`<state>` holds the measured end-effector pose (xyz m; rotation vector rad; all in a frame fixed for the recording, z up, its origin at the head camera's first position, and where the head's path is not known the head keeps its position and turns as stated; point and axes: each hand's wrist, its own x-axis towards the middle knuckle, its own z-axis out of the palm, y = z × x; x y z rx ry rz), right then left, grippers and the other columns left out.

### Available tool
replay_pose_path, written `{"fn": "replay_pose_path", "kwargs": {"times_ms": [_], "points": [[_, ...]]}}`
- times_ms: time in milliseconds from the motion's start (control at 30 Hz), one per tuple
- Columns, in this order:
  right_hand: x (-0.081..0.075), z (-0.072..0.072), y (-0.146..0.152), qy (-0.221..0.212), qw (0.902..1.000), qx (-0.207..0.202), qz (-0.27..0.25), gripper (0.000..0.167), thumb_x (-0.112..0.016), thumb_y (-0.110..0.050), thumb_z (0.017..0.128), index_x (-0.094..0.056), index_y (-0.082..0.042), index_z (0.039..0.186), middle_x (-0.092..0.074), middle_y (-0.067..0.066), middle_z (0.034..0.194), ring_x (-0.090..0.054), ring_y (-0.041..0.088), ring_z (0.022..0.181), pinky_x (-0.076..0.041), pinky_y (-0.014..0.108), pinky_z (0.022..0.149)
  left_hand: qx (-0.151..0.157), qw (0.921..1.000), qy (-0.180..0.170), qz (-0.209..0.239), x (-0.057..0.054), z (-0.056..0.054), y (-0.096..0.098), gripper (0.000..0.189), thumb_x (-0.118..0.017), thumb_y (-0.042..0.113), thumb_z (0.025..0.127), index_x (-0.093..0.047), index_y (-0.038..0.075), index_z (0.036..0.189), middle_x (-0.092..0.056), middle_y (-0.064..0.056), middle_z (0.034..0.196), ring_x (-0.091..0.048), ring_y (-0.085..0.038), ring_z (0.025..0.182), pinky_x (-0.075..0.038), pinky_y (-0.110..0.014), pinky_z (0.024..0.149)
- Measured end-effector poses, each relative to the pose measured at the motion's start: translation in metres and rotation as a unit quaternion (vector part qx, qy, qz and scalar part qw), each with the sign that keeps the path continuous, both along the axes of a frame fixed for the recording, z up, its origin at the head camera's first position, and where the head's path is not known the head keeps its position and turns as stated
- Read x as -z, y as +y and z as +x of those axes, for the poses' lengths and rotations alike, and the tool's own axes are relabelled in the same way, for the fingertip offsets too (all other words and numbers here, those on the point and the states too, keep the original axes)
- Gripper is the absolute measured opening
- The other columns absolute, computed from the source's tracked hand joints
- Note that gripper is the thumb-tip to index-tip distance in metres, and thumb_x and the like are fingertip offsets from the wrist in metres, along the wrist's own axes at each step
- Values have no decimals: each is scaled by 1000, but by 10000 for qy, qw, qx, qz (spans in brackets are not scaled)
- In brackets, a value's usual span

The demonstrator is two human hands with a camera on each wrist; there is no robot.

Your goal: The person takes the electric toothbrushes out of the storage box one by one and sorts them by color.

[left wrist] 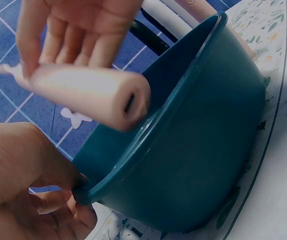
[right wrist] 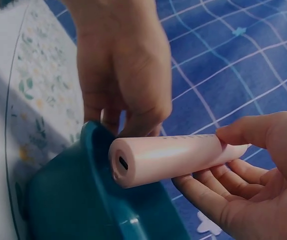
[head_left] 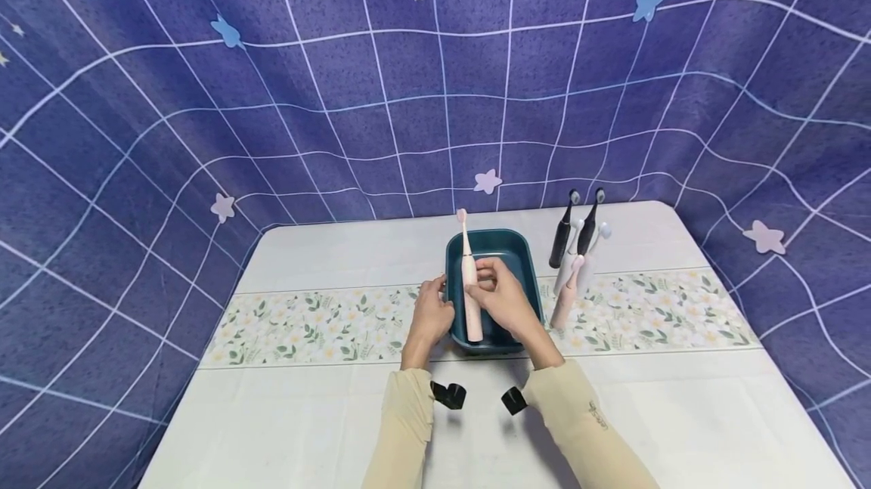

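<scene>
A pink electric toothbrush (head_left: 471, 296) is in my right hand (head_left: 503, 298), held above the teal basin with its brush head pointing toward the back. In the right wrist view my thumb lies on one side of the toothbrush handle (right wrist: 168, 157) and my fingers on the other. The handle's base, with a dark slot, faces the wrist cameras. At the left side of the teal basin (head_left: 452, 247), my left hand (head_left: 432, 311) pinches the rim. The left wrist view shows its fingers curled at the basin's rim (left wrist: 148, 130).
Right of the basin stand several more electric toothbrushes: black ones (head_left: 561, 239), white ones (head_left: 567, 266) and a pink one (head_left: 564, 304). The table has a white cover (head_left: 306, 413) with a floral band (head_left: 327, 326). A blue gridded curtain (head_left: 381, 119) hangs behind it.
</scene>
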<state>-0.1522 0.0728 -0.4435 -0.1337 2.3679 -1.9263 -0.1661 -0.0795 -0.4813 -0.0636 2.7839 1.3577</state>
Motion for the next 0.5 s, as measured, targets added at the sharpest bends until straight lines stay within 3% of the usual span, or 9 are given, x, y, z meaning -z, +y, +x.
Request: {"fn": "replay_pose_path", "kwargs": {"times_ms": [267,500], "points": [[-14,19,7,658,9971,-58,385,44,-68,-16,88,-48,-11,128,-63,11,119,-63,26,106,-51,44,87,-20,9999,107,-64,-1,1,0,52,-52,2,88,-46,4,140,-52,-13,119,-50,-19,84,-43,-35,77],[-7,36,12,1090,9937,-169,197,41,-68,-12,88,-49,-10,125,-63,11,116,-63,25,106,-46,47,96,5,9998,183,-76,0,1,0,52,-52,1,87,-47,3,139,-52,-14,118,-49,-19,82,-43,-35,78]]}}
